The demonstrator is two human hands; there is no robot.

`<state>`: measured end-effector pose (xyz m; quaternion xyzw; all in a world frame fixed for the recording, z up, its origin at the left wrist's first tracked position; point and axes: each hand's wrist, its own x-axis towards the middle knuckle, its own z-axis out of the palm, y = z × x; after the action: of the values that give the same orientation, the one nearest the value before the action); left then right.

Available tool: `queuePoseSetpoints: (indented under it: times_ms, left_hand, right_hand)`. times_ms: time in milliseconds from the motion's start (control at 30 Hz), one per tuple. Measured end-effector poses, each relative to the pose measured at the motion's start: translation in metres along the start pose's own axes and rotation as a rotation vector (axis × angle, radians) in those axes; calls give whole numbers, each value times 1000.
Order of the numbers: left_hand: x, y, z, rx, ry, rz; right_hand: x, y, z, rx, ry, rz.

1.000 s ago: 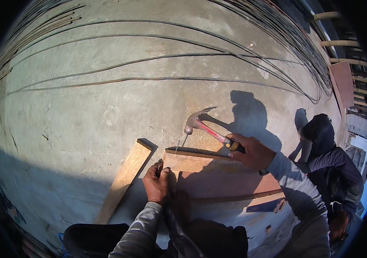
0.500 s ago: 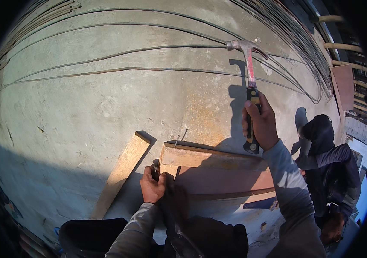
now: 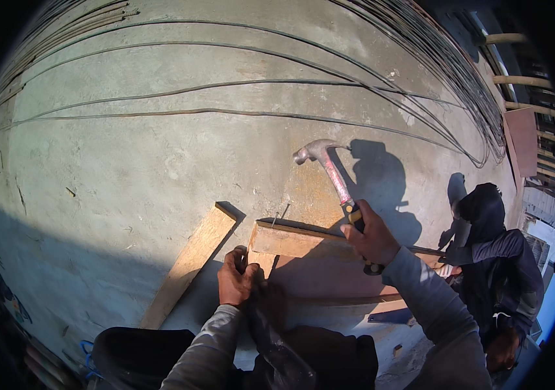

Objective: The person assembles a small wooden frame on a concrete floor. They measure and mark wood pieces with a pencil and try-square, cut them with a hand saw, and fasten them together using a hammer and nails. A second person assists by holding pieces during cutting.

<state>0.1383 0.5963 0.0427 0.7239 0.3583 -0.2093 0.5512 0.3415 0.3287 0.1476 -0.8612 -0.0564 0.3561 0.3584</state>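
Observation:
My right hand (image 3: pixel 373 239) is closed round the black and yellow handle of a claw hammer (image 3: pixel 330 170). The hammer's worn red-and-steel head is raised clear of the wood, beyond a frame of boards. My left hand (image 3: pixel 234 281) grips the frame's left corner, its fingers around a short wooden board (image 3: pixel 261 261). Across that piece lies a longer wooden board (image 3: pixel 300 243), partly behind my right forearm. A nail (image 3: pixel 275 220) stands up from the long board near its left end. A reddish-brown panel (image 3: pixel 316 276) lies inside the frame.
Left of the frame lies a loose plank (image 3: pixel 189 266). Long steel bars (image 3: pixel 225 84) cross the concrete floor (image 3: pixel 128 162). A person in dark clothes (image 3: pixel 501 260) crouches at the right, near the frame's far end. A dark blue flat piece (image 3: pixel 391 316) lies below the frame.
My right hand has brought the hammer down and to the left, nearer the nail and the frame's corner. My left hand keeps its hold on the corner.

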Motion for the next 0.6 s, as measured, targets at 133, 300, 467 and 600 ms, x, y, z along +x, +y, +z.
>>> queuePoseSetpoints:
  times_ms: [133,300,467,600]
  left_hand:
    - [-1,-11,3,8,4,20]
    - [-1,-20,2,-2,-32,86]
    - [1,-16,-2,72,-32,186]
    - [-1,-16,1,30,-15,159]
  right_hand:
    - [-1,-6,-22,-294,-197,-6]
    - [21,-21,-11,690,642,37]
    - [-5,8,-3,-397,-208,-386]
    - [7,-8,-19,293,216,221]
